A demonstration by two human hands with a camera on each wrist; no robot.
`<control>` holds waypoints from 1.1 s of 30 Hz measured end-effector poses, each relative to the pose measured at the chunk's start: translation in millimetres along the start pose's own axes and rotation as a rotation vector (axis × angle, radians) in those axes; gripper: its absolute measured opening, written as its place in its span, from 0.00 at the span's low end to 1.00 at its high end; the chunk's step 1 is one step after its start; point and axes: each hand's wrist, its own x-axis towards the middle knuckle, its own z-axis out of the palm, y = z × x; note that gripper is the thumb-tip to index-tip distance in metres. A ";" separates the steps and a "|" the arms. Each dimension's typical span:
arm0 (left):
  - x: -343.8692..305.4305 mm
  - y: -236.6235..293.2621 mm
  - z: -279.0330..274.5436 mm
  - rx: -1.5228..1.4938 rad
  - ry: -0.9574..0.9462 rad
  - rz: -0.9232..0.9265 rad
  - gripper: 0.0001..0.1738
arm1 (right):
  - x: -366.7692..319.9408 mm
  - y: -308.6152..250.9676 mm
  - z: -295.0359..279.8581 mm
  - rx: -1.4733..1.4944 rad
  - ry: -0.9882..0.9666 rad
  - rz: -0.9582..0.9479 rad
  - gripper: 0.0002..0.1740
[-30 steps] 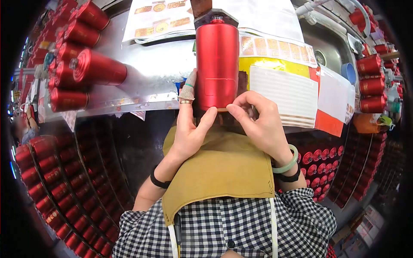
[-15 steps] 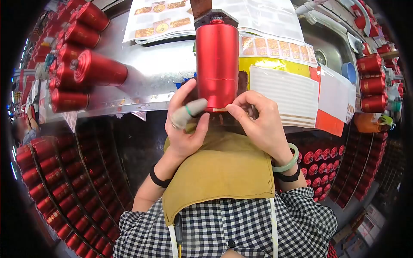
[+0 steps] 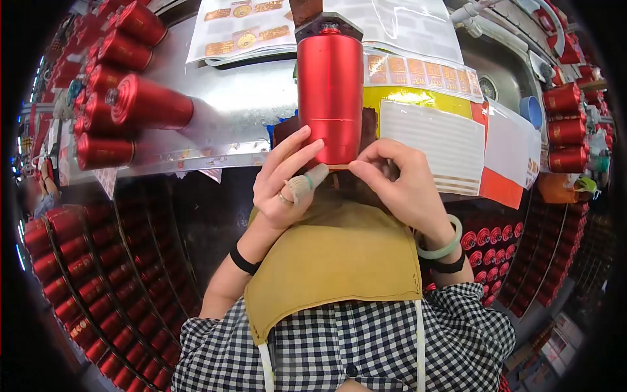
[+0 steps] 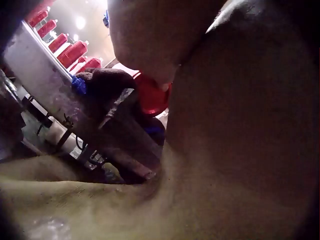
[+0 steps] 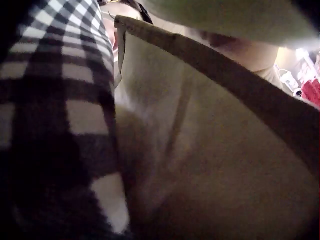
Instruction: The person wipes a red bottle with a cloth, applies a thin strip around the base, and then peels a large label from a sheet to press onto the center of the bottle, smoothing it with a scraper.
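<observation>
A glossy red bottle (image 3: 330, 91) lies in the head view with its neck away from me and its base toward me, held against a dark fixture. A thin gold strip (image 3: 339, 167) shows along the base edge. My left hand (image 3: 284, 183) is at the base's left side, fingers extended over the red surface; a cloth-covered finger with a green band touches the lower edge. My right hand (image 3: 401, 183), fingers curled, pinches at the strip's right end with thumb and forefinger. The left wrist view catches the red base (image 4: 152, 95) in part; apron and shirt fill most of the right wrist view.
Several red bottles (image 3: 153, 104) stand on the metal table at left. A sheet with gold stripes (image 3: 431, 140) lies at right, with printed gold sticker sheets (image 3: 245, 29) behind. A sink (image 3: 499, 68) is at far right. Racks of red bottles (image 3: 98, 287) flank me.
My left hand has drawn back from along the bottle's left side, and its covered finger has come to the base edge. My right hand stays at the base's right, moving slightly.
</observation>
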 end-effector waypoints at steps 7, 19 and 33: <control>8.9 9.9 -5.7 0.011 -0.058 0.004 0.11 | 0.6 6.4 -23.3 0.073 -0.125 0.159 0.10; 9.7 9.2 -1.1 0.010 0.032 -0.021 0.11 | 0.5 12.2 -21.0 0.069 -0.119 0.108 0.10; 7.8 9.2 -0.9 -0.006 0.009 -0.038 0.19 | 3.4 12.6 -17.5 0.085 -0.134 0.122 0.10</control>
